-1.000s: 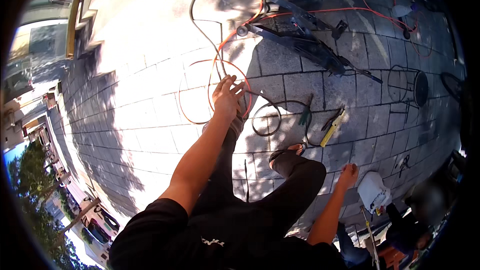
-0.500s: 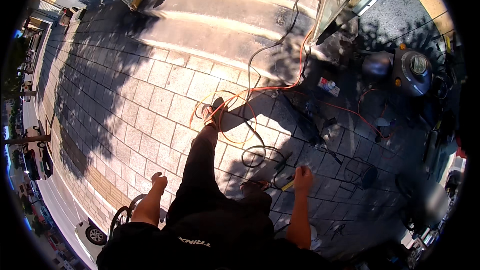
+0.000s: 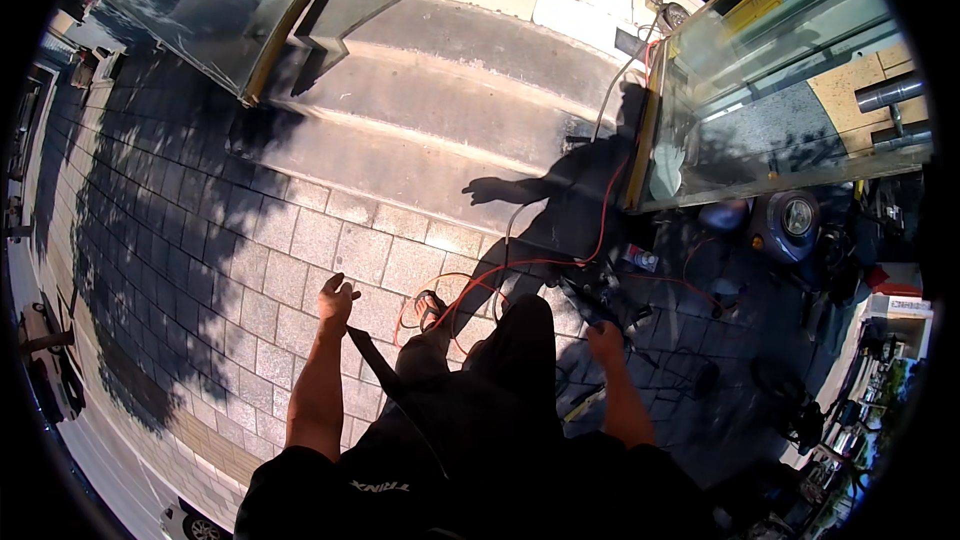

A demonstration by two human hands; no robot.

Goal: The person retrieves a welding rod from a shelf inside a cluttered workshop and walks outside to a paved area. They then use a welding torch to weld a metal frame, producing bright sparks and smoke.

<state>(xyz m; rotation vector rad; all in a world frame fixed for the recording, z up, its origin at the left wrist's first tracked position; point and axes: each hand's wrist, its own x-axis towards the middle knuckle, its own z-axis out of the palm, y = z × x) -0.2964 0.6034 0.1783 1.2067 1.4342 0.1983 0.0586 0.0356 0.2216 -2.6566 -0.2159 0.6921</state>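
My left hand (image 3: 337,300) hangs over the sunlit paving with its fingers loosely bent and apart, holding nothing visible. Just beside its wrist a dark flap (image 3: 372,360) reaches out from my clothing. My right hand (image 3: 605,340) is lower at the right, its fingers curled in, against dark gear on the shaded ground. What it holds, if anything, I cannot make out. Between my hands, an orange hose (image 3: 470,285) loops over the paving around my sandalled foot (image 3: 430,309) and runs up to the right, next to a dark hose (image 3: 508,240).
Low stone steps (image 3: 420,155) rise ahead. An open glass door (image 3: 770,120) stands at the right, another glass panel (image 3: 205,15) at the left. A grey scooter (image 3: 785,225) and a small red-and-white container (image 3: 640,258) sit in the shade at right.
I have stepped forward, and the steps and doors now fill more of the view. My left hand has swung up and forward; my right leg has come forward.
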